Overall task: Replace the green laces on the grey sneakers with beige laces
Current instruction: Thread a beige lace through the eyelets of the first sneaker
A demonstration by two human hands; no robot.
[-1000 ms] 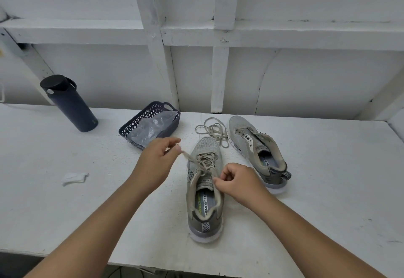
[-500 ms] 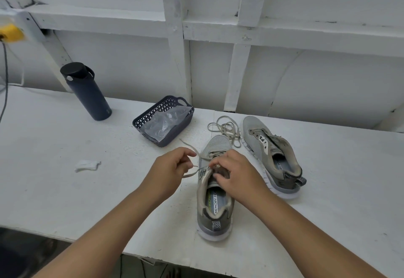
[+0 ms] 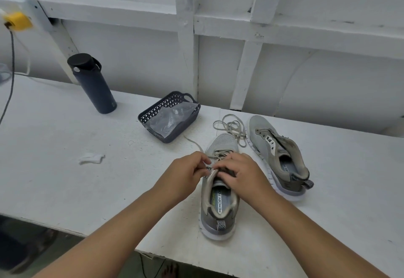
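Both hands [image 3: 218,174] have closed in, pinching beige lace [image 3: 219,157], hiding sneaker [image 3: 218,201] eyelets.

Both the left hand [image 3: 185,174] and right hand [image 3: 241,174] pinch the beige lace [image 3: 218,155] over the near sneaker [image 3: 218,207].

A dark bottle [image 3: 93,84] stands upright on the white table [image 3: 54,146], near a basket [image 3: 169,116] holding clear plastic; a crumpled tissue [image 3: 91,158] lies apart.

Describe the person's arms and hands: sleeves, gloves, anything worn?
Both forearms are bare to the frame's edge, with no sleeves in view. The left hand and right hand wear no gloves; no rings, watch or wristband are visible. No markings show.
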